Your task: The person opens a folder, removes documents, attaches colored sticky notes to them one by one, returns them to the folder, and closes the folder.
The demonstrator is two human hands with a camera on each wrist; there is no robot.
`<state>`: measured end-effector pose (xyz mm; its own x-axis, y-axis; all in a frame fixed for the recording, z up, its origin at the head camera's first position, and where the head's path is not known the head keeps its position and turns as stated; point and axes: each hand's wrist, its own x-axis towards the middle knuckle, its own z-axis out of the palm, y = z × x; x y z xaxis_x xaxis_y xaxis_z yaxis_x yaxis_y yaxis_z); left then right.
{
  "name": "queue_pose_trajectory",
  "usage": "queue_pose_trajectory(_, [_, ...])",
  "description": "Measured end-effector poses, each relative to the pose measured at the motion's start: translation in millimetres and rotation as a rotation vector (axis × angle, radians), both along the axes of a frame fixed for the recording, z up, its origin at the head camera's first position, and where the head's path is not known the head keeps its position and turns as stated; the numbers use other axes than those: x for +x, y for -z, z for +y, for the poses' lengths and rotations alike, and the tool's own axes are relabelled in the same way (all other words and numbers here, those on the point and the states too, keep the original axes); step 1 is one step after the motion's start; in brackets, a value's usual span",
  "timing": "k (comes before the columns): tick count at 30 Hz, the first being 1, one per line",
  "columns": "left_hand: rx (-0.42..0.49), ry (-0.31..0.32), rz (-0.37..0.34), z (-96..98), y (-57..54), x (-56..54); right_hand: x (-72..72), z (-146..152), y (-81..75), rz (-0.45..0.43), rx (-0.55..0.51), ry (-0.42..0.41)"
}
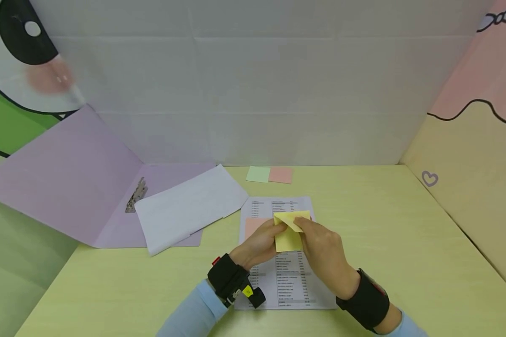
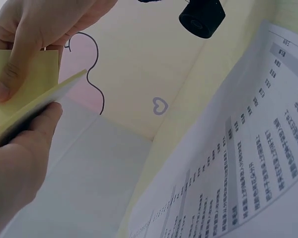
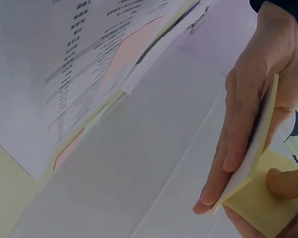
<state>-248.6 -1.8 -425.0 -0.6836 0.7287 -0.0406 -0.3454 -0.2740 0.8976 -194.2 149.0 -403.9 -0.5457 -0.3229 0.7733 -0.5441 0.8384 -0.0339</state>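
My left hand (image 1: 259,243) holds a pad of yellow sticky notes (image 1: 287,241) above a printed sheet (image 1: 291,285), its thumb on the pad's left side. My right hand (image 1: 326,248) pinches the top note (image 1: 294,216), which is lifted and bent away from the pad. In the left wrist view, the right thumb presses on the raised yellow note (image 2: 39,67), apart from the pad's upper face. The right wrist view has the pad (image 3: 246,173) seen edge-on, with the left fingers flat along its pale back. A pink sticky note (image 1: 254,226) lies on the printed sheet, partly behind the left hand.
An open purple folder (image 1: 76,173) with a metal clip (image 1: 137,195) stands at the left, and folded white paper (image 1: 191,203) lies over it. Green (image 1: 258,174) and pink (image 1: 280,175) notes lie near the back wall (image 1: 257,93). Printed panels flank the table (image 1: 405,262).
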Motion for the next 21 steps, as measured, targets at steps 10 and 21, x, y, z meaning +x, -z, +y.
queue_pose_trajectory(10, [0.005, 0.001, -0.053, -1.5, 7.5, -1.9, -0.1, 5, -6.0, -0.198, -0.116, 0.033])
queue_pose_trajectory(21, [0.02, -0.009, -0.084, -1.9, 7.7, -3.6, -3.6, 11, -8.1, -0.128, -0.145, -0.01])
